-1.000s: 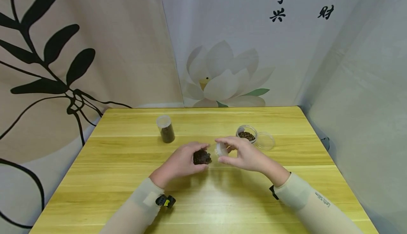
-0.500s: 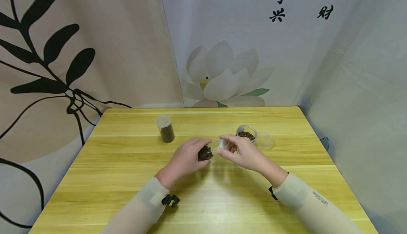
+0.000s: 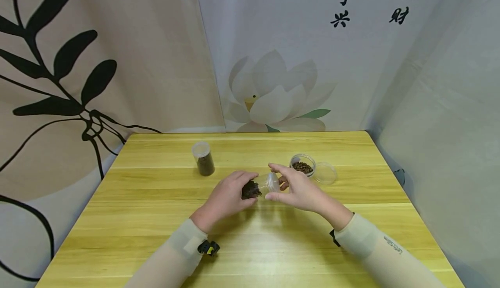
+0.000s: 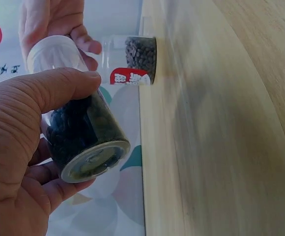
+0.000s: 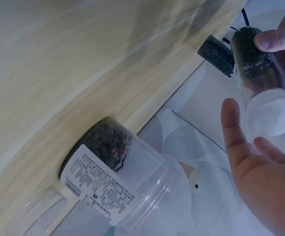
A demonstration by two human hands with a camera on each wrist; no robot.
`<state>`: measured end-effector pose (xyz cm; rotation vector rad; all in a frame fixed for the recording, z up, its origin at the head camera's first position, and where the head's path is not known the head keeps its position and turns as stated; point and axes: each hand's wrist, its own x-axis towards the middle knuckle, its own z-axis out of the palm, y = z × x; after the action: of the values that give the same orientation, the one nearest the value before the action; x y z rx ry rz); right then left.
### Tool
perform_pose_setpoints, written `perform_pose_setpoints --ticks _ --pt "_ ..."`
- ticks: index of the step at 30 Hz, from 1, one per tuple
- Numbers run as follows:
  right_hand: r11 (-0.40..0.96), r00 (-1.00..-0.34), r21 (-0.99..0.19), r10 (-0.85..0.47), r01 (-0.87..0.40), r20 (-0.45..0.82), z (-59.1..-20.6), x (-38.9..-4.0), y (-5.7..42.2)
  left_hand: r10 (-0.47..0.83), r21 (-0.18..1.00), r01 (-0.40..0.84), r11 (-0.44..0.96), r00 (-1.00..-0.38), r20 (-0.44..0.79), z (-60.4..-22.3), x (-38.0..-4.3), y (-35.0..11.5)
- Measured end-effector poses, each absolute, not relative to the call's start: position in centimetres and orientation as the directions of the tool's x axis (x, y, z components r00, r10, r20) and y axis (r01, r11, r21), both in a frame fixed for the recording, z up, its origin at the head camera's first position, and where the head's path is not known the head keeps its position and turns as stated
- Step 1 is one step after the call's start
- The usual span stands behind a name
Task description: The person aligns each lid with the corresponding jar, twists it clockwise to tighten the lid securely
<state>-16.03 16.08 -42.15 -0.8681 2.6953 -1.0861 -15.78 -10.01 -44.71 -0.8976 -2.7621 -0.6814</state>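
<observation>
My left hand (image 3: 224, 194) grips a clear plastic jar (image 4: 91, 123) partly filled with dark, lumpy contents. The jar lies tilted above the table, its pale lid (image 3: 273, 182) pointing right toward my other hand. The lid sits on the jar's mouth. Thumb and fingers of my right hand (image 3: 298, 188) are spread around the lid end; in the right wrist view a gap shows between that hand and the lid. Behind the right hand stands an open clear jar (image 5: 118, 169) with brown beans or pellets at its bottom and a printed label.
A clear round lid (image 3: 326, 173) lies beside the open jar, on its right. At the back left a capped jar (image 3: 205, 162) of dark grains stands on the wooden table (image 3: 250, 253). Printed curtains (image 3: 156, 62) hang behind and beside the table.
My right fingers, earlier around the lid, have spread apart and come off it, leaving more of the lid in sight. The left hand has shifted slightly right with its jar.
</observation>
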Motion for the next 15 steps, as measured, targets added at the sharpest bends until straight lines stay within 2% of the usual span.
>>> perform_pose_setpoints --ticks 8,15 --pt "0.551 -0.763 -0.585 -0.615 -0.595 0.198 -42.29 -16.22 16.30 0.525 0.383 0.591 0.710 -0.807 0.270 -45.06 -15.94 -10.40" --pt "0.556 -0.760 -0.574 -0.620 -0.601 0.196 -42.41 -16.18 16.26 0.538 0.354 0.612 0.707 -0.791 0.292 -45.13 -15.85 -10.33"
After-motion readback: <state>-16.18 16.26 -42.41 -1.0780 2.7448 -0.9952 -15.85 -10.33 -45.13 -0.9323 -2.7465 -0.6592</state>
